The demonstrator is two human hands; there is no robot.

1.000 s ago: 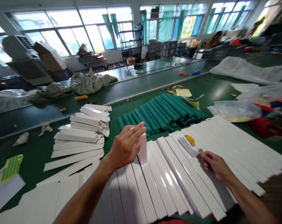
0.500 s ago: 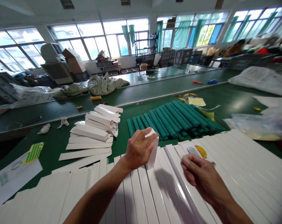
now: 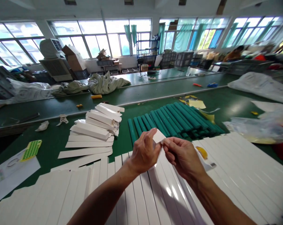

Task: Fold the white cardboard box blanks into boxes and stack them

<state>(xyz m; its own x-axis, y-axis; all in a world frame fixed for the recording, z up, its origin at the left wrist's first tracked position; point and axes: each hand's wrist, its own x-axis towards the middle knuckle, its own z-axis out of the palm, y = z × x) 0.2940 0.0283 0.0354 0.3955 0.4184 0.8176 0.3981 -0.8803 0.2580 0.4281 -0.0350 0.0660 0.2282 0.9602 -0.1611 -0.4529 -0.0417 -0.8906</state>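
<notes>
My left hand (image 3: 145, 151) is wrapped round a narrow white carton (image 3: 159, 136), its end tilted up toward me. My right hand (image 3: 182, 153) pinches at the right edge of that end, with thumb and forefinger pressed together. Whatever lies between those fingertips is too small to make out. Just behind the right hand is a roll with a yellow core (image 3: 202, 152), partly covered by the hand. Flat white cartons (image 3: 141, 193) lie side by side under both hands. Beyond them rest dark green ribbed bars (image 3: 169, 120) in a row.
Several folded white cartons (image 3: 96, 131) are piled at the left. A green-dotted yellow sheet (image 3: 31, 150) lies on white paper at far left. Clear plastic bags (image 3: 260, 128) sit at the right. Across the bench are a grey cloth bundle (image 3: 106, 82) and a red-handled tool (image 3: 197, 84).
My right hand has moved left, from beside the yellow-cored roll to the carton's end. The left hand has tipped the carton's end over toward the right hand.
</notes>
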